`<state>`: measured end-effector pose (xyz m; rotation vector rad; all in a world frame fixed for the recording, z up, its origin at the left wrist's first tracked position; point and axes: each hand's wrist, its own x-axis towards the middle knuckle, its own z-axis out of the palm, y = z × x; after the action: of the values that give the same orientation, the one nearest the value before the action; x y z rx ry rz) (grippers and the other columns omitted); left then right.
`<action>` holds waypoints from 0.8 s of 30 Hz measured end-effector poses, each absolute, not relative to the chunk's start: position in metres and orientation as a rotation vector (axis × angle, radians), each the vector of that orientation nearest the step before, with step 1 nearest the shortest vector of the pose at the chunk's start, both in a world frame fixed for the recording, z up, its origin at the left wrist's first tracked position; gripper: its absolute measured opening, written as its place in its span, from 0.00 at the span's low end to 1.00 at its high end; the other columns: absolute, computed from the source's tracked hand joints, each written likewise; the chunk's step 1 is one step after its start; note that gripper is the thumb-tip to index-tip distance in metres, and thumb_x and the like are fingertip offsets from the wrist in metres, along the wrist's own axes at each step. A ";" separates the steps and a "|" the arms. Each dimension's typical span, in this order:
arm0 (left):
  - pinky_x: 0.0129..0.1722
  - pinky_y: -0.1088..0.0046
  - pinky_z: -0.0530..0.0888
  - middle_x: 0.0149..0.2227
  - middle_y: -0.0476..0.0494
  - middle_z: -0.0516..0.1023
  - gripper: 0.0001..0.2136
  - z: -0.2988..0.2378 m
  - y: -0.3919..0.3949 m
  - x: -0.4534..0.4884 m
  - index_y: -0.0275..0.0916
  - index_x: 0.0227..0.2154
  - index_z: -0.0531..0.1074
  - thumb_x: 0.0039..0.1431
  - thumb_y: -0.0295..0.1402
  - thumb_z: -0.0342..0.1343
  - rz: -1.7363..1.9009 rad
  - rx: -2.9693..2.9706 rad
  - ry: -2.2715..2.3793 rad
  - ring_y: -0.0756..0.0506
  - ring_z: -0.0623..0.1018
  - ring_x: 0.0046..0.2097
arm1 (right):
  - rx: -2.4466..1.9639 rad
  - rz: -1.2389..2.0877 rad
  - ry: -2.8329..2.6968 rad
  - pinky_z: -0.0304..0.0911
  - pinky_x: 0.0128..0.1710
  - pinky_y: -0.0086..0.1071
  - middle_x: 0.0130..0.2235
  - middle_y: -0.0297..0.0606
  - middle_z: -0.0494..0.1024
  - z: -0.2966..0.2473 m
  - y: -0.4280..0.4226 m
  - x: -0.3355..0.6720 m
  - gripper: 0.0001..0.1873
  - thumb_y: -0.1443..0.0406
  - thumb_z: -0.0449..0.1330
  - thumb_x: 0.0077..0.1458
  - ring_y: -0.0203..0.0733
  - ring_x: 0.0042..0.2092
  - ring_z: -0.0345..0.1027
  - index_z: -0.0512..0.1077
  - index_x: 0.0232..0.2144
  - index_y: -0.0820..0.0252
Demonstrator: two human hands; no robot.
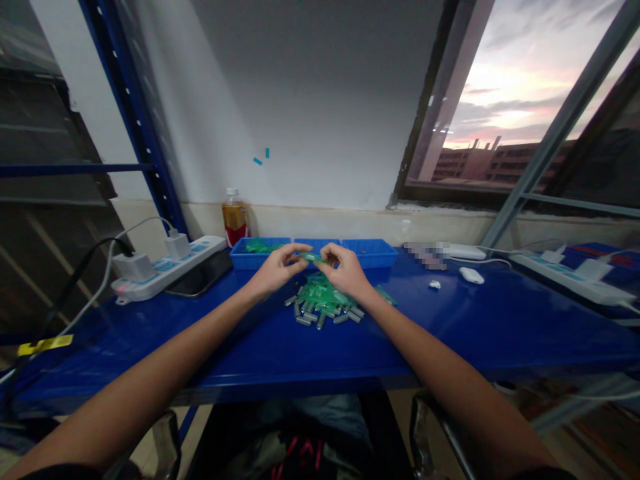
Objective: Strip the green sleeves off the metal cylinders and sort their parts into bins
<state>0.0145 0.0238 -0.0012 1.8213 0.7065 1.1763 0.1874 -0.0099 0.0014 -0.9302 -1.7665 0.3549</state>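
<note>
My left hand (280, 268) and my right hand (346, 268) meet above the table, thumbs and fingers pinched on a small translucent green plastic piece (311, 257) held between them. Its exact kind is too small to make out. Just below and in front of the hands lies a loose pile of similar green plastic pieces (320, 293). Several short clear, greyish tube-like pieces (303, 321) are scattered along its near edge. Behind my hands stands a row of blue bins (377, 257). The left one holds more green pieces (257, 246).
On the left of the blue table (240, 353) are a power strip (170, 267) with chargers, a dark phone (200, 272) and a drink bottle (235, 220). To the right lie a white earbud case (471, 275), a small white item (435, 285) and another power strip (575, 275).
</note>
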 end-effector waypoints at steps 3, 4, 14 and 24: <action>0.40 0.70 0.72 0.35 0.44 0.74 0.12 0.001 0.026 0.013 0.36 0.37 0.71 0.50 0.35 0.59 1.154 1.392 0.803 0.49 0.75 0.36 | -0.914 0.063 -1.850 0.52 0.31 0.28 0.26 0.31 0.63 0.002 -0.011 0.194 0.04 0.70 0.55 0.47 0.34 0.28 0.57 0.62 0.24 0.59; 0.36 0.72 0.73 0.32 0.44 0.74 0.11 0.003 0.027 0.012 0.34 0.33 0.71 0.53 0.38 0.57 1.087 1.290 0.853 0.50 0.75 0.32 | -0.909 0.008 -1.874 0.53 0.32 0.28 0.27 0.32 0.64 0.002 -0.012 0.195 0.04 0.71 0.54 0.48 0.35 0.30 0.58 0.63 0.25 0.59; 0.20 0.81 0.66 0.24 0.48 0.71 0.09 0.010 0.022 0.011 0.33 0.27 0.71 0.48 0.34 0.61 0.771 1.316 0.936 0.55 0.69 0.22 | -0.910 -0.178 -2.102 0.55 0.36 0.31 0.29 0.35 0.65 -0.004 -0.016 0.185 0.08 0.76 0.51 0.44 0.39 0.34 0.59 0.63 0.26 0.59; 0.40 0.69 0.68 0.39 0.42 0.75 0.14 0.028 0.079 -0.071 0.36 0.44 0.70 0.57 0.36 0.50 1.637 2.262 1.731 0.44 0.73 0.38 | -0.986 -0.131 -1.974 0.57 0.38 0.33 0.32 0.37 0.66 -0.003 -0.008 0.196 0.02 0.70 0.53 0.51 0.40 0.36 0.60 0.62 0.29 0.58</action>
<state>-0.0711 0.0787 0.0275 2.2624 1.7306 1.6365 0.1961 -0.0083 -0.0032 -0.9858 -1.9743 -0.1307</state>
